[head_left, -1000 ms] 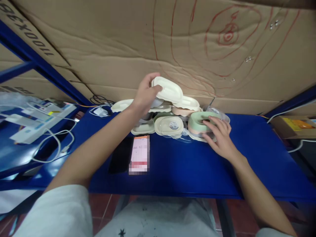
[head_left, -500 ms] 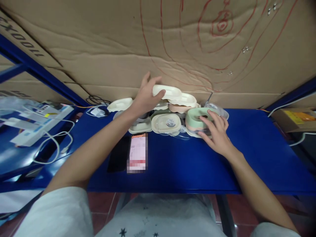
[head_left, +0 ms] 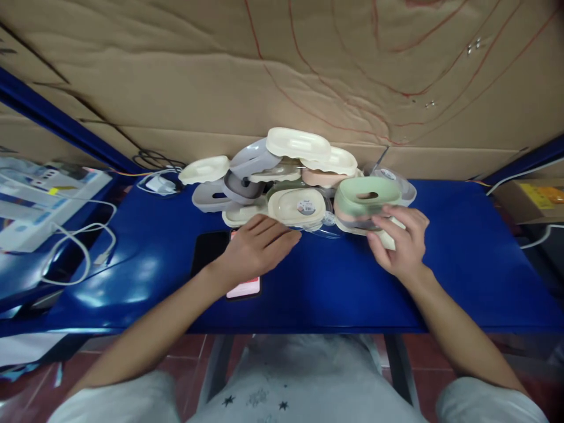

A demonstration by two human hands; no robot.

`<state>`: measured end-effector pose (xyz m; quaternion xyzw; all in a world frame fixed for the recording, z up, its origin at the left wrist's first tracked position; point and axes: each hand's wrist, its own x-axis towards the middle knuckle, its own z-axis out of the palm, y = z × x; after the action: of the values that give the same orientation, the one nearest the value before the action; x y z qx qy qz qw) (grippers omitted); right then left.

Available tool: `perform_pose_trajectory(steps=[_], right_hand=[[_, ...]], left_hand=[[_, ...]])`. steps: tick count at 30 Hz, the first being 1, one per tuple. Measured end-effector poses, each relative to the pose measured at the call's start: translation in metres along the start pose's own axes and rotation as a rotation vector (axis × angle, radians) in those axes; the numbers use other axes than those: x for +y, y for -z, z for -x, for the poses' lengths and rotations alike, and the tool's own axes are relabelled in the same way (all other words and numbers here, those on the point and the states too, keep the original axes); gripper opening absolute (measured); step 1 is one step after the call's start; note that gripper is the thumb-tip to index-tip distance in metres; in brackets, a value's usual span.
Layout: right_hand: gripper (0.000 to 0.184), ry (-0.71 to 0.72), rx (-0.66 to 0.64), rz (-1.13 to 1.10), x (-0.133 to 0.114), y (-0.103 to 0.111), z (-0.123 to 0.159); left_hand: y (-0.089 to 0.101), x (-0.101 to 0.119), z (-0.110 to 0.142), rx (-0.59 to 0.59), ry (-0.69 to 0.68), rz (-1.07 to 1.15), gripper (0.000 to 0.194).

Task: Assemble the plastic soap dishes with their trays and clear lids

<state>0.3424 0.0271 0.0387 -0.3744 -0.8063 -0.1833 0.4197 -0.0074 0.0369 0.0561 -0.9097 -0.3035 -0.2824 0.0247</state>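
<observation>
My left hand (head_left: 262, 248) hovers over the phone (head_left: 243, 288), fingers extended together to the right, with nothing visible in it. My right hand (head_left: 402, 239) is at the front right of a stack of oval plastic dishes, a green one with a slot (head_left: 368, 191) on top. Between its thumb and fingers shows a cream plastic piece (head_left: 388, 238), mostly covered by the fingers. A cream dish with a round label (head_left: 291, 205) lies between the hands. On top of the pile rests another cream dish (head_left: 297, 143), wavy-edged and touched by neither hand.
Grey dishes (head_left: 254, 157) and a cream one (head_left: 205, 170) fill the left of the pile, against the cardboard wall (head_left: 185, 88). Clear covers (head_left: 408, 191) lie at its right. A charger with cable (head_left: 161, 184) and power strips (head_left: 57, 205) are on the left. A dark phone (head_left: 205, 249) lies nearby.
My left hand has let go of the cream dish on top of the pile and come down toward me over the phone. My right hand has moved from the green dish's top to its front.
</observation>
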Motion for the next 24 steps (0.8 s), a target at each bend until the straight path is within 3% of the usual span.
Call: perform_pose_trajectory(steps=[3, 8, 12, 16, 24], right_hand=[[0.044, 0.068, -0.002, -0.04, -0.008, 0.0, -0.001], [0.045, 0.178, -0.165, -0.077, -0.033, -0.014, -0.003], [0.044, 0.243, -0.323, -0.018, -0.052, -0.032, 0.002], [0.049, 0.241, -0.44, 0.005, -0.056, -0.043, 0.008], [0.05, 0.193, -0.446, 0.163, -0.058, -0.048, -0.005]], left_hand=[[-0.009, -0.005, 0.015, 0.016, 0.099, -0.039, 0.015], [-0.012, -0.012, 0.011, 0.054, 0.223, -0.092, 0.034], [-0.017, -0.014, 0.01, -0.013, 0.232, -0.119, 0.043], [-0.023, -0.018, 0.014, 0.037, 0.225, -0.083, 0.048], [-0.019, -0.025, 0.019, 0.126, 0.163, -0.01, 0.033]])
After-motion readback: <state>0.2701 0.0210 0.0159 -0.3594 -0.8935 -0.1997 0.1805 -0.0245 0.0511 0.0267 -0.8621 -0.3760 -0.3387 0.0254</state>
